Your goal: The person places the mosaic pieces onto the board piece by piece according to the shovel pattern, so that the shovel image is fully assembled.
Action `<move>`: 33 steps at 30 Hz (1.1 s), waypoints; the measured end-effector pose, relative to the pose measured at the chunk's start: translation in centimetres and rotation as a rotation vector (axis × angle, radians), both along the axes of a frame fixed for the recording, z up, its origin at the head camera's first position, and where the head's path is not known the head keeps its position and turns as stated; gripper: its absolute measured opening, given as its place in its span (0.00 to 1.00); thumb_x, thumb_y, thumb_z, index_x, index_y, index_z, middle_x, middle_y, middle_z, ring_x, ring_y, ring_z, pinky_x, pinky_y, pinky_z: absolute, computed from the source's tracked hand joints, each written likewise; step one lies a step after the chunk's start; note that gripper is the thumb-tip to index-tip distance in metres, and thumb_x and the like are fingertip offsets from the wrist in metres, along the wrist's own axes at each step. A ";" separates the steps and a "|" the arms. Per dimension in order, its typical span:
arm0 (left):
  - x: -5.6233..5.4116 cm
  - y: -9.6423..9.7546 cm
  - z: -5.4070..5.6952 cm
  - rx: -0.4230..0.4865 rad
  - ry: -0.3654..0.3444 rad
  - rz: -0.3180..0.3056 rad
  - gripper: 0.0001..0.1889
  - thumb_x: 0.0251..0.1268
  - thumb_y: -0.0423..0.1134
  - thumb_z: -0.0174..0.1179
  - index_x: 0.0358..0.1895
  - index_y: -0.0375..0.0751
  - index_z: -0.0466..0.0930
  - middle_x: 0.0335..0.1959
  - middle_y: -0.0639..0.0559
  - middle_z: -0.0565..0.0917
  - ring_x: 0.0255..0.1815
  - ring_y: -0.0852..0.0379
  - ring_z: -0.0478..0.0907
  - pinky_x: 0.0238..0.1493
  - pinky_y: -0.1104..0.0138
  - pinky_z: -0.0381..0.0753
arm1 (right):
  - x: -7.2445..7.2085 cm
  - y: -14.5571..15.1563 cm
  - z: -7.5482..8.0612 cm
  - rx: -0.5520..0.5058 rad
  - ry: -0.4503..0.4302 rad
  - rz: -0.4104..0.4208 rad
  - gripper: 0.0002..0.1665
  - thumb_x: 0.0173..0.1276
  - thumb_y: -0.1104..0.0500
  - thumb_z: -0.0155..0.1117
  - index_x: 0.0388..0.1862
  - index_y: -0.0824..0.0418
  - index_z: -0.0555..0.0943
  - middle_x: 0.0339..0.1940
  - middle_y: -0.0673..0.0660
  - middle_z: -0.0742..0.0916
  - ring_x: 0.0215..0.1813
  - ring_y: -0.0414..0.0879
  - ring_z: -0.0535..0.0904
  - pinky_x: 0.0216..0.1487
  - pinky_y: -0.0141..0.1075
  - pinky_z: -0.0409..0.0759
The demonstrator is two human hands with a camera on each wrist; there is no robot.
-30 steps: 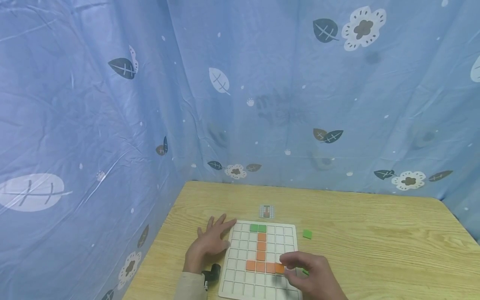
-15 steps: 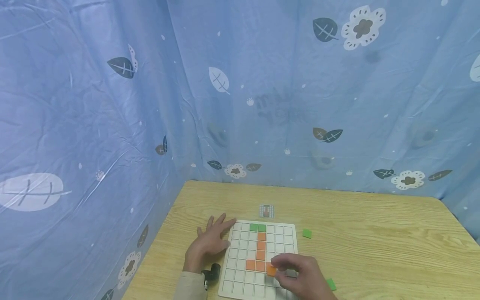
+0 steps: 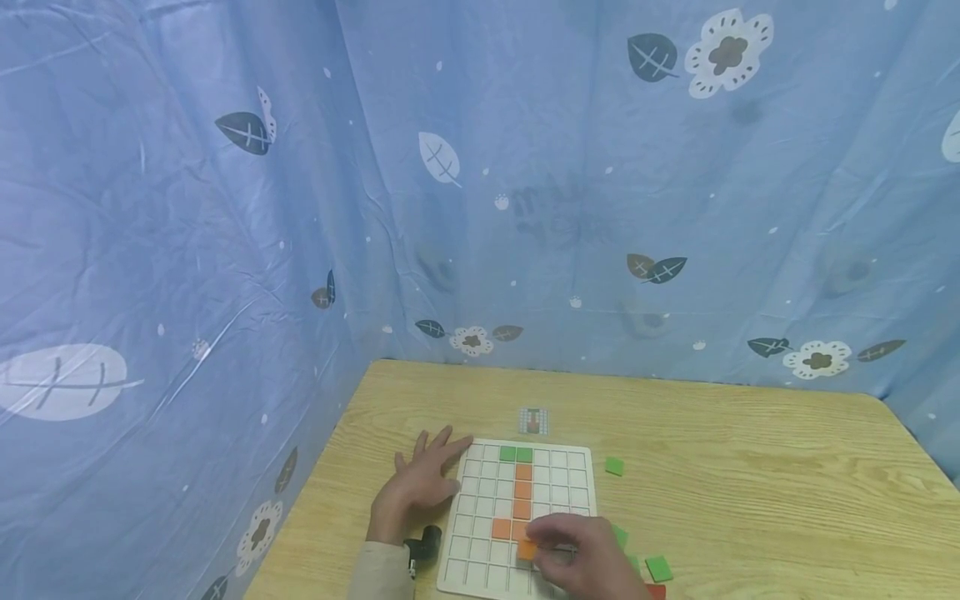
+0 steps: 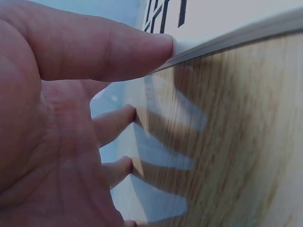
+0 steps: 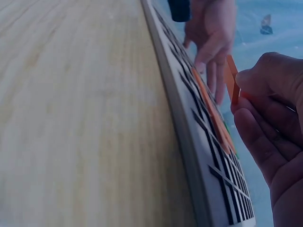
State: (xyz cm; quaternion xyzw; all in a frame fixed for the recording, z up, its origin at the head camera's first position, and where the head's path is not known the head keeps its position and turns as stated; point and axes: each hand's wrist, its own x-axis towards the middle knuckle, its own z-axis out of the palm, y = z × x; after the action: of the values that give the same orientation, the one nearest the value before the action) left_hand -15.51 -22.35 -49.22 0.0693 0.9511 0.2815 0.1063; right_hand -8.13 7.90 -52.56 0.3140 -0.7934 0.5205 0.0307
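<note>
Head cam: I'm seeing the right hand (image 3: 581, 554) with a narrow grip, pinching an orange tile (image 3: 527, 551) over the board (image 3: 476, 552), toward its 6 o'clock. Left hand (image 3: 422, 485) sits at the board's 10 o'clock, grip wide and splayed. A green tile (image 3: 614, 467) lies on the surface (image 3: 757, 475) around 2 o'clock. Left wrist cam: I see the thumb (image 4: 113, 49) touching the board's edge. Right wrist cam: orange tile's tilted, clear of the board.

Curtained-off table corner; home, office or studio, can't tell which. Blue curtain (image 3: 480, 183) printed with leaves and flowers hangs behind the table (image 3: 765, 475) and down its left side, hiding the room beyond. Wood-grain top carries a gridded board (image 3: 480, 506), small coloured tiles (image 3: 659, 569) and a card (image 3: 533, 421).
</note>
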 end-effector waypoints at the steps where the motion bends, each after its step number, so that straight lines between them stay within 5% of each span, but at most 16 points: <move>1: 0.0 0.0 0.0 0.000 -0.001 0.000 0.44 0.59 0.33 0.64 0.84 0.55 0.71 0.91 0.38 0.57 0.90 0.22 0.41 0.76 0.14 0.31 | 0.0 -0.1 0.0 0.012 0.005 -0.001 0.19 0.62 0.71 0.78 0.49 0.55 0.93 0.45 0.45 0.95 0.46 0.33 0.89 0.48 0.32 0.91; 10: 0.0 0.0 0.0 -0.004 0.004 0.000 0.43 0.59 0.32 0.64 0.83 0.55 0.71 0.90 0.38 0.58 0.90 0.21 0.42 0.76 0.14 0.32 | -0.2 -0.7 -0.1 0.147 -0.013 0.015 0.15 0.67 0.62 0.79 0.53 0.53 0.93 0.48 0.43 0.94 0.50 0.31 0.86 0.55 0.32 0.89; 20: 0.0 0.0 -0.1 0.005 0.003 -0.001 0.44 0.59 0.32 0.63 0.84 0.55 0.71 0.90 0.38 0.57 0.90 0.21 0.41 0.76 0.14 0.31 | -0.3 -1.4 -0.6 0.160 0.203 0.030 0.19 0.59 0.70 0.79 0.50 0.57 0.92 0.44 0.46 0.94 0.45 0.31 0.84 0.47 0.30 0.88; 30: 0.1 -0.1 0.1 0.013 -0.001 -0.005 0.44 0.59 0.32 0.63 0.84 0.54 0.71 0.90 0.38 0.57 0.90 0.21 0.41 0.75 0.13 0.31 | 0.1 -1.8 0.0 0.252 0.079 0.010 0.18 0.64 0.65 0.80 0.52 0.54 0.91 0.47 0.41 0.92 0.49 0.30 0.83 0.54 0.34 0.89; 33: 0.1 -0.1 0.1 0.012 -0.001 -0.006 0.44 0.59 0.32 0.63 0.84 0.54 0.71 0.91 0.38 0.57 0.90 0.21 0.41 0.76 0.14 0.31 | 0.2 -1.9 0.0 0.241 0.118 0.001 0.19 0.62 0.66 0.80 0.51 0.55 0.91 0.46 0.41 0.92 0.48 0.31 0.84 0.52 0.34 0.89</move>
State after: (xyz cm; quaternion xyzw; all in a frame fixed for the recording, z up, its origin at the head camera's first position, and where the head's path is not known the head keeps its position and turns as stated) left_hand -15.42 -22.42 -49.11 0.0726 0.9491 0.2870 0.1074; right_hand -7.95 6.03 -52.60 0.3458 -0.8468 0.4022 0.0394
